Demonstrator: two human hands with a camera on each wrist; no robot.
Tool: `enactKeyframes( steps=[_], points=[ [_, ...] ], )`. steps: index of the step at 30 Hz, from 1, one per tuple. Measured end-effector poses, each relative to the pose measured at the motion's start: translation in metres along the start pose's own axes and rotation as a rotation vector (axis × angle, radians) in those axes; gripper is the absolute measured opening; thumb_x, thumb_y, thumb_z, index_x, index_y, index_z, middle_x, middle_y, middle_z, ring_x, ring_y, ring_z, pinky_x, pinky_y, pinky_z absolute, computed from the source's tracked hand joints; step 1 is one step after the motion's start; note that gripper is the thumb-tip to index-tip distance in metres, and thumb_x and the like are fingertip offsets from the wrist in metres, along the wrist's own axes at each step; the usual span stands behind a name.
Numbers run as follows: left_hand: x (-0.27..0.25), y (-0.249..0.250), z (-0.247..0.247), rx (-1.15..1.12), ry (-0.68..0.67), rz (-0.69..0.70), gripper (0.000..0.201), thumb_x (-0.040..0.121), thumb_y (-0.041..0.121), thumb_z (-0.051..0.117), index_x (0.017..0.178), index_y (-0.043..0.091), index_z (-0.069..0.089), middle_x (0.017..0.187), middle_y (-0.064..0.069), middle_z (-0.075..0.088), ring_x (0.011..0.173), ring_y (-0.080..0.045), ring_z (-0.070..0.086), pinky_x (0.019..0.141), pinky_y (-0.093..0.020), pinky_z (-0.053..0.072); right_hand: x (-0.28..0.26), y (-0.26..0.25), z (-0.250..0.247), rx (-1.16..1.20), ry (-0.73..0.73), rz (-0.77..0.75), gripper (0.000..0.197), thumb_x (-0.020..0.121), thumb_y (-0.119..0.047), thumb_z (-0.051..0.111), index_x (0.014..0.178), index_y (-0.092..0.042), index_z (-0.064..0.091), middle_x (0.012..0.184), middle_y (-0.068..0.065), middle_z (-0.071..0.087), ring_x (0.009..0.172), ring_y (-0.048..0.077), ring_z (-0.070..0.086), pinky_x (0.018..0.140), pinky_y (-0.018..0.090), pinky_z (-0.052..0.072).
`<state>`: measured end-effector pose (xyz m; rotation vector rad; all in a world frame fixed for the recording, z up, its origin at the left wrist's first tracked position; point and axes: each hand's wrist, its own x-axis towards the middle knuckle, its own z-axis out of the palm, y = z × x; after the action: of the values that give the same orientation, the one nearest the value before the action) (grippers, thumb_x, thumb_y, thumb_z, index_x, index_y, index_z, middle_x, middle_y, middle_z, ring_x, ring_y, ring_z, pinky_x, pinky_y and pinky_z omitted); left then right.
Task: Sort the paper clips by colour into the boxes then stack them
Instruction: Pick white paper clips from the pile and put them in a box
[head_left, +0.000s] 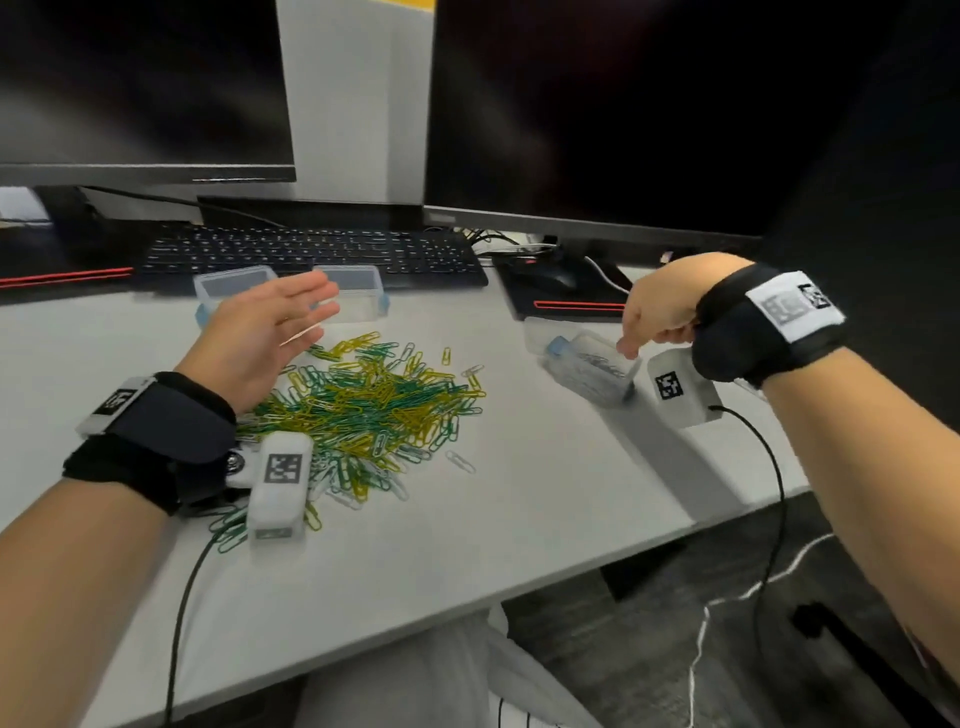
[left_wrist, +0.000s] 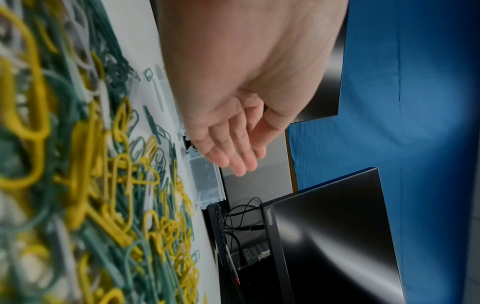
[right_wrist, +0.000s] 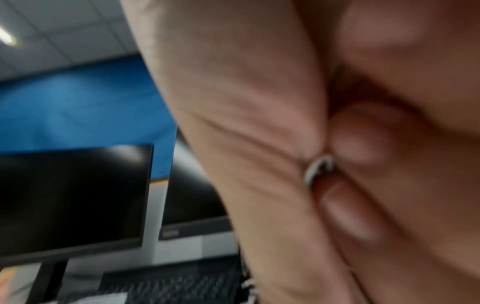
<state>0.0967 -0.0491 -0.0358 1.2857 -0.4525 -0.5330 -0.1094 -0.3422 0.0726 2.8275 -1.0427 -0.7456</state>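
Observation:
A heap of green, yellow and white paper clips (head_left: 363, 410) lies on the grey desk (head_left: 545, 493). My left hand (head_left: 270, 332) hovers above the heap's far left edge, palm turned sideways, fingers straight and empty; the left wrist view shows the same left hand (left_wrist: 233, 144) over the clips (left_wrist: 103, 185). Two clear boxes (head_left: 234, 286) (head_left: 358, 291) stand behind it by the keyboard. My right hand (head_left: 654, 322) is curled over a third clear box (head_left: 592, 369) holding white clips. In the right wrist view its fingers (right_wrist: 363, 148) pinch a white clip (right_wrist: 318, 168).
A black keyboard (head_left: 311, 254) lies behind the boxes, with two dark monitors (head_left: 140, 88) (head_left: 623, 114) above. A mouse on its pad (head_left: 556, 280) sits at the back right. The desk's front edge (head_left: 519, 597) runs diagonally; cables hang from both wrists.

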Motion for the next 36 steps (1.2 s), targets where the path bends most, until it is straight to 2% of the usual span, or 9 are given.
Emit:
enactKeyframes(
  steps=[5,9,15,19,23,26,29,34,36],
  points=[
    [-0.001,0.003,-0.002,0.032,0.050,-0.021,0.030,0.096,0.004,0.043,0.113,0.019,0.062,0.121,0.000,0.065,0.112,-0.014,0.062,0.093,-0.027,0.046,0.011,0.001,-0.003,0.155,0.157,-0.084,0.035,0.095,-0.043,0.054,0.096,-0.011,0.069,0.073,0.004,0.058,0.061,0.019,0.049,0.063,0.030,0.047],
    [0.001,0.003,-0.005,0.037,0.076,-0.061,0.030,0.096,0.006,0.043,0.112,0.019,0.063,0.119,0.001,0.067,0.111,-0.014,0.062,0.091,-0.026,0.046,0.016,-0.004,0.000,0.354,0.032,-0.105,0.027,0.097,-0.028,0.054,0.107,-0.006,0.066,0.092,0.009,0.071,0.080,0.022,0.069,0.085,0.032,0.056],
    [-0.004,0.004,-0.002,0.064,0.062,-0.129,0.038,0.091,-0.005,0.040,0.119,0.012,0.059,0.123,-0.004,0.063,0.109,-0.016,0.062,0.082,-0.024,0.048,0.004,-0.012,-0.009,0.471,0.257,-0.179,0.022,0.098,-0.025,0.054,0.117,-0.016,0.061,0.092,0.000,0.070,0.073,0.014,0.073,0.069,0.027,0.059],
    [-0.006,0.004,0.003,0.229,-0.029,-0.215,0.047,0.083,-0.015,0.037,0.113,0.010,0.062,0.126,-0.010,0.060,0.106,-0.019,0.057,0.068,-0.021,0.044,0.002,-0.066,0.011,0.316,-0.040,-0.303,0.060,0.080,-0.039,0.076,0.133,-0.024,0.052,0.103,0.003,0.070,0.078,0.017,0.074,0.077,0.033,0.060],
    [-0.012,0.004,0.006,0.551,-0.229,-0.230,0.034,0.088,0.000,0.057,0.114,0.020,0.061,0.122,-0.005,0.060,0.109,-0.018,0.054,0.084,-0.026,0.040,0.013,-0.117,0.039,0.256,-0.215,-0.400,0.099,0.065,-0.040,0.088,0.145,-0.022,0.034,0.121,0.005,0.061,0.081,0.021,0.074,0.078,0.029,0.058],
    [-0.016,0.003,0.011,0.817,-0.419,-0.253,0.059,0.080,0.005,0.072,0.132,0.022,0.049,0.126,0.002,0.051,0.118,-0.015,0.044,0.096,-0.028,0.036,0.016,-0.152,0.044,0.244,-0.160,-0.517,0.093,0.068,-0.032,0.086,0.144,-0.018,0.033,0.109,-0.003,0.062,0.074,0.016,0.072,0.062,0.020,0.054],
    [-0.017,0.001,0.015,0.874,-0.466,-0.260,0.076,0.074,0.007,0.078,0.138,0.021,0.040,0.127,0.002,0.046,0.116,-0.013,0.043,0.090,-0.022,0.041,0.019,-0.177,0.043,0.368,-0.110,-0.621,0.071,0.072,-0.019,0.084,0.131,-0.017,0.044,0.096,-0.003,0.062,0.075,0.013,0.069,0.064,0.019,0.055],
    [-0.014,-0.004,0.017,0.910,-0.394,-0.106,0.050,0.077,0.006,0.076,0.115,0.025,0.049,0.099,0.010,0.060,0.091,-0.011,0.058,0.074,-0.016,0.045,0.032,-0.193,0.046,0.651,-0.080,-0.748,0.032,0.082,-0.004,0.070,0.113,-0.012,0.063,0.105,0.008,0.070,0.079,0.015,0.070,0.077,0.023,0.058],
    [-0.011,-0.007,0.016,0.833,-0.307,-0.092,0.036,0.081,0.003,0.071,0.109,0.019,0.055,0.098,0.000,0.064,0.089,-0.018,0.061,0.075,-0.022,0.050,0.039,-0.192,0.043,0.858,-0.182,-0.754,0.026,0.088,-0.002,0.064,0.114,0.000,0.063,0.107,0.014,0.070,0.085,0.017,0.069,0.082,0.025,0.058]
  ],
)
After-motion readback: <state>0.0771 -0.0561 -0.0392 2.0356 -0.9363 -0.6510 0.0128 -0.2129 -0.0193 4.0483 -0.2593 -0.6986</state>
